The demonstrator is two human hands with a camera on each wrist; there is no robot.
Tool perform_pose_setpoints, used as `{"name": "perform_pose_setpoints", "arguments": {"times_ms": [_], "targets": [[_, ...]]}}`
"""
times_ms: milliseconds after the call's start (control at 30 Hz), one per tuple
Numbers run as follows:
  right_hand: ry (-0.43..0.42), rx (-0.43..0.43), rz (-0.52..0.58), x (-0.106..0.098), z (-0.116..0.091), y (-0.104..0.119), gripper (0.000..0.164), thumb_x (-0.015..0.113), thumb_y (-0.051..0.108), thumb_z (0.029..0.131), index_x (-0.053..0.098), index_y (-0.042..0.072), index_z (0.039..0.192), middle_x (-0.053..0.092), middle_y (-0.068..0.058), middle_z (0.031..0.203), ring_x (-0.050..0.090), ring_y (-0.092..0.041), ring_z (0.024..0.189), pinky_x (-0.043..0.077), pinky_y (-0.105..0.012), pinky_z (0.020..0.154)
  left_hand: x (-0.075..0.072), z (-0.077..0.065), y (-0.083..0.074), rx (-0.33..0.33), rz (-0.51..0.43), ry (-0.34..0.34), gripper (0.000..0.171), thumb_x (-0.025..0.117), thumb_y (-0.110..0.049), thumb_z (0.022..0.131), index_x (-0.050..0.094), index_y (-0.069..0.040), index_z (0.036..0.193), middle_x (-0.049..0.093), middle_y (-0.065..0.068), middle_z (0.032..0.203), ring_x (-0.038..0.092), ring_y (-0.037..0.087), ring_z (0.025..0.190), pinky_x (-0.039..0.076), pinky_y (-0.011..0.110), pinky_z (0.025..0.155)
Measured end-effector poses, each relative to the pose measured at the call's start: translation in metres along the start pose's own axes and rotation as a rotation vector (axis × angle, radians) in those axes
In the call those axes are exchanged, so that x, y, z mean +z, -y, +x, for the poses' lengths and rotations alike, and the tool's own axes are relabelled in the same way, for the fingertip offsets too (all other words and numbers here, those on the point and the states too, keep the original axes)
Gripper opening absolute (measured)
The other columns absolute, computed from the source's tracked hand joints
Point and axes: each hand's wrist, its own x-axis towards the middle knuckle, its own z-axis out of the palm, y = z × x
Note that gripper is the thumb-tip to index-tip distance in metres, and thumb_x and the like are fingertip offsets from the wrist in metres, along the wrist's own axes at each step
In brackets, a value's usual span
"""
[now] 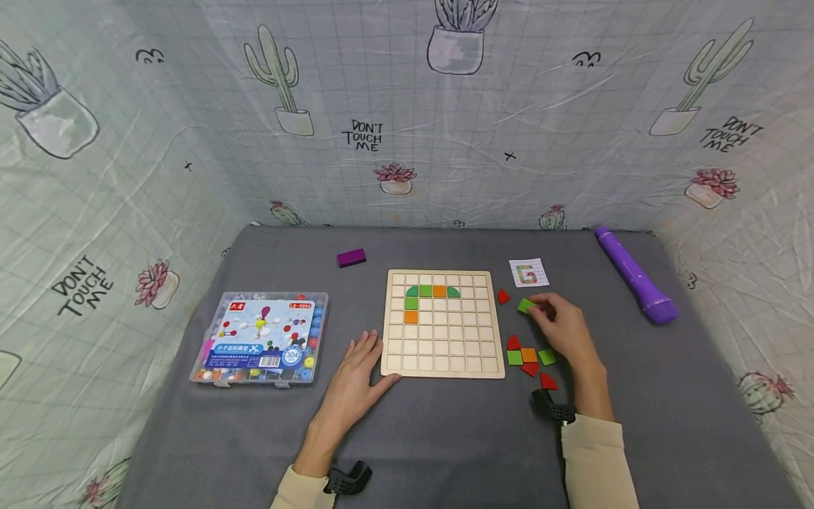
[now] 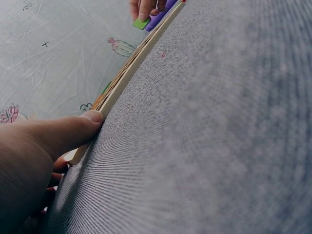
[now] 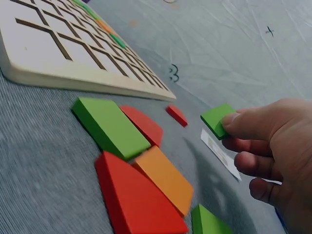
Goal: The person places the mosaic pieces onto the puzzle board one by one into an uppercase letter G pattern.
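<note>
In the head view a wooden grid board (image 1: 443, 361) lies flat on the cloth. Green and orange pieces sit in its upper left cells, including an orange square (image 1: 411, 317). My left hand (image 1: 353, 375) rests at the near left corner, its thumb (image 2: 90, 119) touching the near edge and the other fingers outstretched along the left side. Right of the board my right hand (image 1: 562, 322) pinches a green square tile (image 3: 217, 119) between thumb and fingers, lifted off the cloth. Below that hand lie loose pieces: a green square (image 1: 514, 358), an orange square (image 1: 529, 355) and several red pieces (image 3: 136, 197).
A printed pattern card (image 1: 528, 273) lies beyond my right hand, near a red piece (image 1: 504, 296). A purple microphone (image 1: 636, 276) lies at the far right. Leftward are a clear box of molecule-model parts (image 1: 259, 339) and a purple block (image 1: 352, 258).
</note>
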Motion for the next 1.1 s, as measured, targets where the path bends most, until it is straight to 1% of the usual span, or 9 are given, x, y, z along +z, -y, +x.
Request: {"name": "perform_pose_setpoints", "arguments": {"times_ms": [267, 633, 767, 1033, 1100], "targets": [[0.012, -0.023, 0.021, 0.005, 0.002, 0.011, 0.019, 0.069, 0.013, 0.095, 0.070, 0.006, 0.112, 0.064, -0.009, 0.087, 0.050, -0.013, 0.074, 0.040, -0.018, 0.062, 0.000, 0.000, 0.000, 0.001, -0.002, -0.002, 0.074, 0.075, -0.046, 0.087, 0.055, 0.000, 0.142, 0.047, 0.017, 0.154, 0.038, 0.033, 0.149, 0.025, 0.050, 0.127], [0.067, -0.025, 0.045, 0.013, 0.003, 0.027, 0.020, 0.066, 0.014, 0.097, 0.070, 0.006, 0.115, 0.068, -0.011, 0.095, 0.056, -0.019, 0.078, 0.047, -0.022, 0.067, 0.000, 0.000, 0.000, 0.005, -0.006, -0.010, 0.074, 0.075, -0.046, 0.087, 0.055, 0.000, 0.142, 0.047, 0.017, 0.154, 0.039, 0.033, 0.148, 0.026, 0.050, 0.127], [0.071, -0.036, 0.037, 0.016, 0.004, 0.031, 0.020, 0.066, 0.015, 0.096, 0.070, 0.006, 0.114, 0.068, -0.009, 0.094, 0.056, -0.017, 0.077, 0.048, -0.022, 0.066, 0.000, 0.000, 0.000, 0.007, -0.007, -0.011, 0.074, 0.076, -0.046, 0.087, 0.055, 0.000, 0.142, 0.047, 0.017, 0.154, 0.039, 0.033, 0.148, 0.026, 0.050, 0.127], [0.090, -0.074, 0.084, 0.021, 0.004, 0.041, 0.019, 0.067, 0.015, 0.096, 0.071, 0.007, 0.113, 0.067, -0.007, 0.092, 0.054, -0.015, 0.075, 0.047, -0.021, 0.062, 0.000, 0.000, 0.000, 0.012, -0.003, -0.016, 0.074, 0.076, -0.045, 0.087, 0.055, 0.000, 0.142, 0.047, 0.018, 0.154, 0.040, 0.034, 0.147, 0.026, 0.050, 0.127], [0.097, -0.080, 0.081, 0.023, 0.005, 0.044, 0.019, 0.067, 0.015, 0.097, 0.071, 0.007, 0.113, 0.068, -0.006, 0.093, 0.054, -0.015, 0.075, 0.047, -0.021, 0.063, 0.000, 0.001, 0.000, 0.014, -0.002, -0.016, 0.074, 0.076, -0.046, 0.087, 0.056, 0.000, 0.141, 0.047, 0.018, 0.154, 0.040, 0.034, 0.147, 0.026, 0.050, 0.127]]}}
